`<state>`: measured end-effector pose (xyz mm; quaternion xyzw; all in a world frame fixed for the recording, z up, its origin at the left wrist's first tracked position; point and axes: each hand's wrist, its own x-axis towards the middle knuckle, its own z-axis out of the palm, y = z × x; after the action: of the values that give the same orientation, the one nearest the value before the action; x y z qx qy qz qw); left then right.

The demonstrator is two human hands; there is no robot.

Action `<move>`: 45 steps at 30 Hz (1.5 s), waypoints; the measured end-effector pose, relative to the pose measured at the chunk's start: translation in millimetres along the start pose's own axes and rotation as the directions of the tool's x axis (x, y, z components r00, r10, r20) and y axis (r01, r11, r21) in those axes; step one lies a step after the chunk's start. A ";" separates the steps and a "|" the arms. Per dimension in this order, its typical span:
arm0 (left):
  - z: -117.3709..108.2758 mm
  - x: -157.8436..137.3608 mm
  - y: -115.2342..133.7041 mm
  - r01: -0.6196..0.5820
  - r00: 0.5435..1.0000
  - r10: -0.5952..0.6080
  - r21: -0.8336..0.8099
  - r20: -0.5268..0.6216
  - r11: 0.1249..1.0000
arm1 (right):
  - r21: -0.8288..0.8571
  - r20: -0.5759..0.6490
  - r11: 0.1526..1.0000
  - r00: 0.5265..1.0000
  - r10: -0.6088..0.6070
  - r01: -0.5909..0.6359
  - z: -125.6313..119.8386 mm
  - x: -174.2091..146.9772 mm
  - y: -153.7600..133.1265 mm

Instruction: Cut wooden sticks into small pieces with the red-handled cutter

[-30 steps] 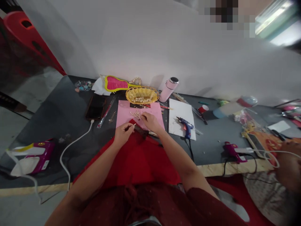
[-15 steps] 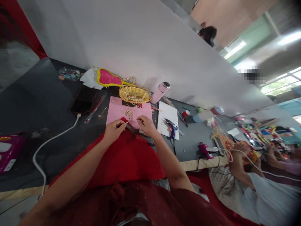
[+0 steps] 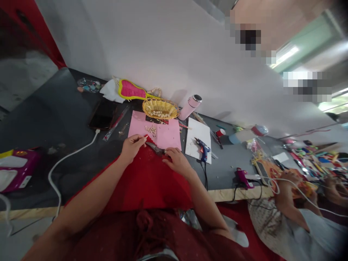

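Note:
My left hand (image 3: pixel 132 148) is closed in a pinch on a small pale stick, with its tip showing past the fingertips. My right hand (image 3: pixel 178 162) has its fingers curled over the handle end of dark metal hand shears (image 3: pixel 155 148). The shears lie over a red cloth (image 3: pixel 160 181), their blades pointing left towards the stick. Just beyond the hands, a pink sheet (image 3: pixel 169 136) bears a small heap of pale cut pieces (image 3: pixel 151 129). More such pieces lie in a yellow wicker basket (image 3: pixel 160 105) at the sheet's far edge.
A pink flask (image 3: pixel 190 107) stands right of the basket. A blue glue gun (image 3: pixel 202 149) rests on a white board (image 3: pixel 190 139). To the left are a phone (image 3: pixel 103 115) with a white cable and a purple device (image 3: pixel 20 170). Another person's hand (image 3: pixel 290 177) works at far right.
My right hand has come down from above the sheet onto the shears' handle. My left hand keeps its pinch on the stick. The whole view has shifted slightly.

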<state>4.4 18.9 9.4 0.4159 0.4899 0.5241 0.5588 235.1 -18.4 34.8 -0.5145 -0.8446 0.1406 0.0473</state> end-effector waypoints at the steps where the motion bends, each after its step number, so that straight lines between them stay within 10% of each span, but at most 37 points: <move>1: -0.9 0.7 0.1 0.017 1.000 -0.017 -0.024 -0.002 1.000 | 0.037 -0.008 0.999 1.000 -0.001 0.002 -1.2 1.3 2.5; 7: -5.4 5.3 -3.2 0.078 0.997 -0.076 -0.168 0.014 0.983 | 0.471 -0.051 0.867 0.976 0.211 -0.163 -13.0 4.4 11.1; 13: -4.7 4.5 -0.8 0.075 0.997 -0.073 -0.182 0.016 0.980 | 0.964 0.046 0.250 0.983 0.179 -0.090 -14.9 -3.6 -6.8; 23: -1.5 -1.5 10.6 -0.060 0.994 0.050 -0.106 -0.097 0.993 | 0.277 -0.255 0.953 0.966 -0.050 0.123 3.3 14.9 -26.1; 28: -3.3 1.5 7.8 -0.066 0.994 0.060 -0.069 -0.092 0.995 | 0.075 -0.219 0.993 0.973 -0.073 0.091 10.9 12.9 -19.4; 45: -1.2 1.7 -1.6 -0.117 0.993 0.120 0.114 -0.020 0.986 | 0.193 -0.264 0.962 0.955 -0.138 0.192 13.3 9.7 -17.6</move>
<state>3.5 20.3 7.5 0.4682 0.5006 0.5336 0.4954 212.5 -19.9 26.4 -0.4470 -0.8518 0.1618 0.2202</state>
